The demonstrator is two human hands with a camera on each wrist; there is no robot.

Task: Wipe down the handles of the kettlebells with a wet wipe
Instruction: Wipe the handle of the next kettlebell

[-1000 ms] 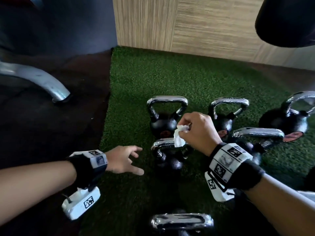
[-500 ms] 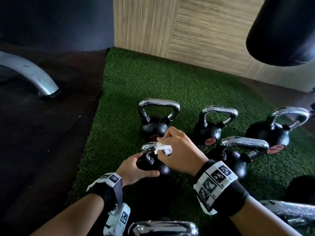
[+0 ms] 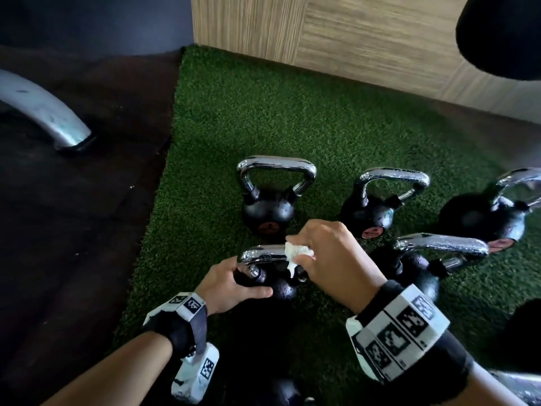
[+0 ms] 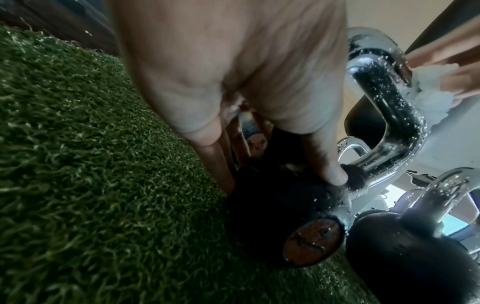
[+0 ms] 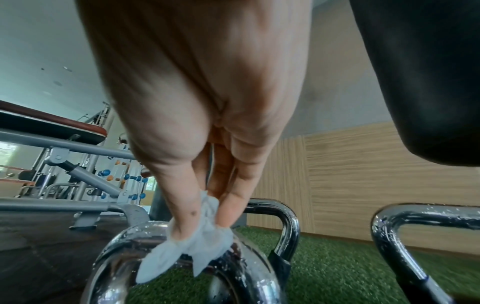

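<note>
Several black kettlebells with chrome handles stand on green turf [image 3: 263,112]. My left hand [image 3: 234,284] grips the black ball of the nearest small kettlebell [image 3: 282,290] [image 4: 272,216], thumb by the handle's base. My right hand [image 3: 330,259] pinches a crumpled white wet wipe [image 3: 297,253] [image 5: 197,244] [image 4: 426,96] and holds it on the top bar of that kettlebell's chrome handle [image 3: 260,254] [image 5: 130,238]. Water droplets speckle the handle [image 4: 389,98]. Part of the ball is hidden under my hands.
Behind stand three more kettlebells [image 3: 270,197] [image 3: 377,206] [image 3: 491,212], one more to the right [image 3: 424,259]. A black punching bag [image 3: 503,27] hangs at the upper right. A grey machine leg [image 3: 49,112] rests on dark floor to the left. A wood-panel wall [image 3: 351,33] backs the turf.
My left hand moved from hovering open over the turf to gripping the small kettlebell's ball. My right hand brought the wipe down onto its handle's top bar. The head view shifted closer.
</note>
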